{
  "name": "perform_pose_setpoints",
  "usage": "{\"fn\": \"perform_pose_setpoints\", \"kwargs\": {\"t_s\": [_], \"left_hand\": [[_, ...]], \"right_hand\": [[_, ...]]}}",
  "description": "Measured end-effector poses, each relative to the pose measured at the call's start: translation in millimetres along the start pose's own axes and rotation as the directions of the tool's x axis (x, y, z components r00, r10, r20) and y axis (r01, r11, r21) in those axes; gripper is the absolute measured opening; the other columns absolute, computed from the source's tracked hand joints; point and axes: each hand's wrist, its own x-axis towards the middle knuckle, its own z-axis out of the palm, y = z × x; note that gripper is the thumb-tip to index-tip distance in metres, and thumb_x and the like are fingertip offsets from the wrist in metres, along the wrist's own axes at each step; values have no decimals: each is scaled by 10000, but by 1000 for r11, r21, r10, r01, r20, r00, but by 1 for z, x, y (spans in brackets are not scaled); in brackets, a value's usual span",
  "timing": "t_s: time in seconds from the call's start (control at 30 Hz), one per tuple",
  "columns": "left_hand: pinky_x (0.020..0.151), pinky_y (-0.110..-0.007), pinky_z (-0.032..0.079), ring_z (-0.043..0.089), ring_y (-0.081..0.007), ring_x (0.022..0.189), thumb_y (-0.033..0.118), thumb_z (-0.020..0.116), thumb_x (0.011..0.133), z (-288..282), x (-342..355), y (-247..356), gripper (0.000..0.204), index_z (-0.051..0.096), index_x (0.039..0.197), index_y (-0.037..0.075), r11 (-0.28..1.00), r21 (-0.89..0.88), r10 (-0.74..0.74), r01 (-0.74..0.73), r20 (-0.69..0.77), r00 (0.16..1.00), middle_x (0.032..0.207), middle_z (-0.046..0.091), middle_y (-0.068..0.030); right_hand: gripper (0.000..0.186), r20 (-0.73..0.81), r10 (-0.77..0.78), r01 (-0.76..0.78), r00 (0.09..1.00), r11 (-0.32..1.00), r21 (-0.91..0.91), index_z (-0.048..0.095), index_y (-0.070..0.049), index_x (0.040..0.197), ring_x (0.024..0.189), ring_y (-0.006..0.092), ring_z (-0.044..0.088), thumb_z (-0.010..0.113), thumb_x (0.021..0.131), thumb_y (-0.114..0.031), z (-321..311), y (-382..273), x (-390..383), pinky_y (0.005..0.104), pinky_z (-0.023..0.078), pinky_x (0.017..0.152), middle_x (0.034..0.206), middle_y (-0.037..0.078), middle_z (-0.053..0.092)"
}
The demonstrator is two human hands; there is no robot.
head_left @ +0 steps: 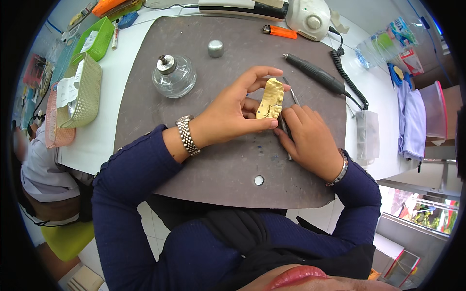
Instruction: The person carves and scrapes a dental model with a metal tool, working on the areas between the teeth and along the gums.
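Note:
My left hand (228, 109) grips a yellow dental cast (270, 99) between thumb and fingers, above the brown work mat. Its row of teeth faces right, and dark handwriting marks its flat side. Close beside the cast, my right hand (310, 136) has its fingers curled round a thin metal dental carving tool (292, 91). One end of the tool sticks out past the fingers towards the far side. Another slim metal piece shows under the right thumb; whether it belongs to the same tool, I cannot tell.
On the mat (204, 179) stand a glass spirit lamp (174, 77) and its silver cap (215, 48). A black handpiece (315, 74) with coiled cord, an orange lighter (281, 32) and a clear box (367, 133) lie right. Baskets (87, 92) stand left; a person (48, 165) sits beyond.

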Motion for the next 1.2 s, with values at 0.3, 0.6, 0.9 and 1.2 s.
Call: {"fn": "perform_pose_setpoints", "kwargs": {"t_s": [0.3, 0.6, 0.9, 1.2], "left_hand": [[795, -227, 539, 621, -112, 989, -12, 731, 787, -3, -5, 7, 693, 337, 1350, 77, 997, 29, 69, -67, -63, 996, 1358, 467, -139], [811, -236, 529, 608, -116, 993, 8, 770, 752, 2, -9, 10, 735, 347, 1348, 85, 997, 63, 36, -33, -34, 999, 1261, 523, -137], [809, -251, 533, 601, -123, 1006, 63, 803, 741, 2, -7, 9, 784, 344, 1375, 104, 973, 211, -72, 93, -104, 992, 1230, 534, -120], [811, -258, 544, 615, -140, 1005, 59, 801, 740, -3, -9, 5, 874, 281, 1439, 129, 978, 207, -22, 33, -56, 998, 1266, 496, -112]], "right_hand": [[237, 1, 30, -29, 1000, 971, 238, 610, -38, 1003, 727, 282, 560, 583, 770, -3, -1, 8, 1, 376, 450, 687, 771, 108, 536], [238, -211, 204, 79, 956, 512, 855, 597, -6, 930, 824, 158, 620, 485, 772, 133, -19, 30, -7, 276, 481, 767, 865, 60, 582], [199, -400, 183, 329, 898, 322, 887, 456, -41, 981, 748, 161, 566, 534, 977, -224, -9, 39, -10, 330, 488, 765, 858, 53, 497], [444, -169, 569, 187, 805, 28, 982, 534, -4, 1165, 916, 185, 592, 317, 1037, -369, -13, 24, 3, 324, 481, 839, 1032, 96, 537]]}}
